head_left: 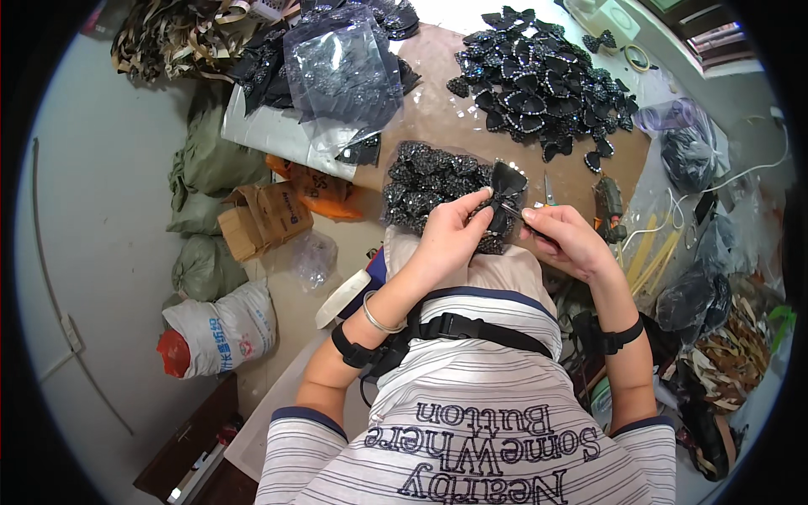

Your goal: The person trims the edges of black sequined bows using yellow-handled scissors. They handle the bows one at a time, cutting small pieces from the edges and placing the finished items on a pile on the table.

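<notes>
My left hand (454,231) pinches a black bow (508,178) at its middle, just in front of my body. The fingers of my right hand (574,240) close around a slim dark tool (516,212) that looks like tweezers, its tip at the bow's centre. Under and beside the bow, a clear plastic bag (389,181) holds several dark sequined bows (429,164). Farther off on the table lies a large heap of black bows (547,88), some edged with beads.
Small scissors (550,190) and a glue gun (608,200) lie right of my hands, near yellowish glue sticks (652,257). Clear bags (341,71) cover black pieces at the far left. A cardboard box (265,220) and sacks (223,328) stand on the left.
</notes>
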Demonstrator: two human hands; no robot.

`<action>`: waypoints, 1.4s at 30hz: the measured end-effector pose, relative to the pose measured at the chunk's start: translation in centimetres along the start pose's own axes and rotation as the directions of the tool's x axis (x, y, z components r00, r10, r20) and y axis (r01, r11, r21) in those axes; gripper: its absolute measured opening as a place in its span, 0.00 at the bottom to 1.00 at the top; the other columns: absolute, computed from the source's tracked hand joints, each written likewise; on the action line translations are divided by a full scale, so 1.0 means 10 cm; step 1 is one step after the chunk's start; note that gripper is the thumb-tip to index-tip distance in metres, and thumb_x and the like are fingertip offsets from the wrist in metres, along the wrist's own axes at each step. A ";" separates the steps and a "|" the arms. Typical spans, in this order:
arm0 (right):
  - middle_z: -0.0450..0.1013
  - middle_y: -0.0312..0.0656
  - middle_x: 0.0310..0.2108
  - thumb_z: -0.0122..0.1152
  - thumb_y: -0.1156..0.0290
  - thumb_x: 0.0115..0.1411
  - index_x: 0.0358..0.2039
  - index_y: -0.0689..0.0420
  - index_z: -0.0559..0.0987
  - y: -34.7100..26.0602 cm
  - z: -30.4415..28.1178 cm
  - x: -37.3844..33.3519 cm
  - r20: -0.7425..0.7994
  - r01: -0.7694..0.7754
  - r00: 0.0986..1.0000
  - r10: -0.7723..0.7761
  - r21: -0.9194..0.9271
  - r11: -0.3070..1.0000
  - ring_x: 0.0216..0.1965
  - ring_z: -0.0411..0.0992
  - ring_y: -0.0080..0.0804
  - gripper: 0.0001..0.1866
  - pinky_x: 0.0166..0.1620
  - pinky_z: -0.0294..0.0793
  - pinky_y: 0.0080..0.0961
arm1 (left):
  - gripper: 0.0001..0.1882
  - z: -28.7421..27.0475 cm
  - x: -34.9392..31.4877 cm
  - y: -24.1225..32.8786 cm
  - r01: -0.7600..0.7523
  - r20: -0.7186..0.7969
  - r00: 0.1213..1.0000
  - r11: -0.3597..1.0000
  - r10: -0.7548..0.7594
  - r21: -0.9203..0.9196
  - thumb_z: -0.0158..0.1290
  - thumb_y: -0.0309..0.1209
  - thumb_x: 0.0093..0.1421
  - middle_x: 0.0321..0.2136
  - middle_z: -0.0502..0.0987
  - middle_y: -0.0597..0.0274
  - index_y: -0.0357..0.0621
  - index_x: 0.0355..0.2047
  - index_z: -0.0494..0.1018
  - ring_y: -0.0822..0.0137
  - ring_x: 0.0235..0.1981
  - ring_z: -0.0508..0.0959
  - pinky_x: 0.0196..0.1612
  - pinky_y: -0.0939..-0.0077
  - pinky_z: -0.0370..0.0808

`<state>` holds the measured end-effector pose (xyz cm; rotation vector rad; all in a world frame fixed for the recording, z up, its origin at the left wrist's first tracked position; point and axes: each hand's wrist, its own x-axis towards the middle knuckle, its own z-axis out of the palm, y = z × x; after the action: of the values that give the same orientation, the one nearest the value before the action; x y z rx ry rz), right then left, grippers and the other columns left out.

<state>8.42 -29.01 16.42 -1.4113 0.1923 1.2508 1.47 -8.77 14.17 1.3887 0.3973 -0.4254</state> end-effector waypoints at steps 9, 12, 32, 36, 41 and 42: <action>0.56 0.25 0.09 0.52 0.54 0.64 0.26 0.59 0.76 0.00 0.05 0.01 0.026 0.032 0.999 -0.034 0.054 0.998 0.11 0.48 0.11 0.21 0.15 0.42 0.14 | 0.19 0.02 0.02 0.01 0.017 0.003 1.000 0.999 -0.017 -0.051 0.49 0.26 0.63 0.35 0.77 0.65 0.31 0.54 0.67 0.80 0.32 0.74 0.36 0.85 0.73; 0.57 0.24 0.10 0.52 0.54 0.64 0.25 0.58 0.76 -0.05 0.10 0.00 -0.002 0.022 1.000 -0.022 0.061 0.998 0.10 0.48 0.10 0.20 0.15 0.41 0.14 | 0.19 0.03 0.02 0.02 0.015 -0.010 1.000 0.998 -0.015 0.059 0.49 0.26 0.63 0.34 0.77 0.65 0.31 0.54 0.67 0.80 0.32 0.73 0.35 0.85 0.73; 0.58 0.27 0.10 0.48 0.55 0.66 0.29 0.60 0.75 0.11 -0.14 0.08 -0.256 0.191 0.956 -0.140 0.185 0.964 0.09 0.50 0.13 0.20 0.13 0.45 0.14 | 0.27 -0.02 0.76 0.20 -0.266 0.146 0.961 0.935 0.237 0.236 0.49 0.32 0.64 0.44 0.75 0.55 0.39 0.62 0.58 0.72 0.42 0.75 0.42 0.80 0.74; 0.60 0.30 0.11 0.46 0.54 0.66 0.33 0.61 0.73 0.13 -0.27 0.07 -0.361 0.300 0.917 -0.171 0.340 0.891 0.08 0.51 0.15 0.20 0.12 0.46 0.15 | 0.31 0.00 1.46 0.32 -0.357 0.081 0.932 0.862 0.353 0.360 0.50 0.40 0.62 0.50 0.70 0.41 0.40 0.60 0.55 0.57 0.48 0.73 0.51 0.67 0.69; 0.60 0.30 0.11 0.47 0.54 0.66 0.32 0.59 0.74 0.45 -0.25 -0.01 -0.414 0.285 0.905 -0.103 0.406 0.868 0.08 0.50 0.15 0.19 0.12 0.46 0.15 | 0.21 -0.37 1.42 -0.25 -0.058 0.024 0.995 0.350 0.100 0.935 0.55 0.41 0.55 0.30 0.76 0.37 0.29 0.32 0.74 0.46 0.37 0.77 0.41 0.59 0.75; 0.60 0.30 0.11 0.47 0.54 0.66 0.32 0.59 0.74 0.52 -0.23 -0.04 -0.422 0.265 0.904 -0.071 0.421 0.867 0.08 0.50 0.15 0.19 0.12 0.46 0.15 | 0.22 -0.35 1.31 -0.42 0.025 -0.029 1.000 0.288 0.007 0.957 0.56 0.41 0.54 0.31 0.76 0.38 0.28 0.34 0.72 0.47 0.37 0.77 0.40 0.58 0.75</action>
<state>5.76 -32.63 12.91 -1.2016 0.5961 0.6906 10.54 -6.59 3.47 2.6275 0.1201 -0.7197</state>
